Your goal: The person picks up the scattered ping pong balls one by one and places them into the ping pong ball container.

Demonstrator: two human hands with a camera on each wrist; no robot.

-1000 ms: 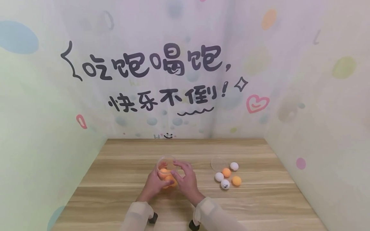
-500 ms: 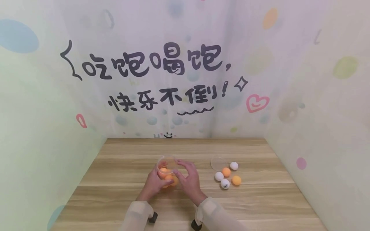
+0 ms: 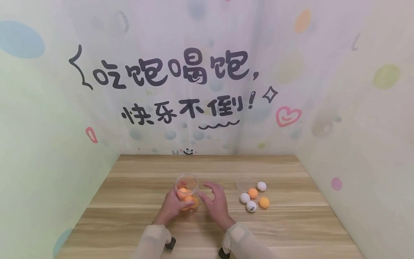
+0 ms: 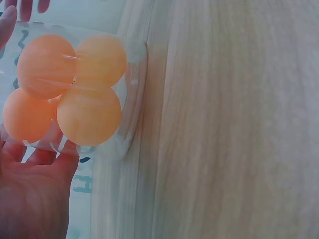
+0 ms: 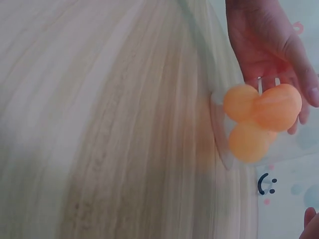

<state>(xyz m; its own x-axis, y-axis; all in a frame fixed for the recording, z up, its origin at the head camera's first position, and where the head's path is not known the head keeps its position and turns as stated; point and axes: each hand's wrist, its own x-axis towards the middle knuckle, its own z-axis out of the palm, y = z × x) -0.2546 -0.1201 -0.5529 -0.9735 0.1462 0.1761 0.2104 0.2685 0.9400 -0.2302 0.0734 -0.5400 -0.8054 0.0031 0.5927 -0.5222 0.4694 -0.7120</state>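
Observation:
A clear plastic jar (image 3: 191,182) stands upright on the table with several orange ping-pong balls (image 3: 182,193) inside. In the left wrist view, the orange balls (image 4: 89,115) show through its wall. My left hand (image 3: 172,205) grips the jar from the left, thumb across its near side and fingers round the far side. Just to the right, apart from the jar, my right hand (image 3: 216,204) has its fingers and thumb loosely spread around nothing. In the right wrist view, only fingertips of my right hand (image 5: 311,225) appear at the lower right corner.
On the wooden table (image 3: 300,223), right of my hands, lie white balls (image 3: 251,206), an orange ball (image 3: 253,193) and a yellow-orange ball (image 3: 264,202). A clear round lid (image 3: 244,183) lies beside them. Patterned curtain walls (image 3: 207,140) surround the table.
My right hand has let go of the jar's right side and moved a little to the right. The left hand, the jar and the loose balls stay in place.

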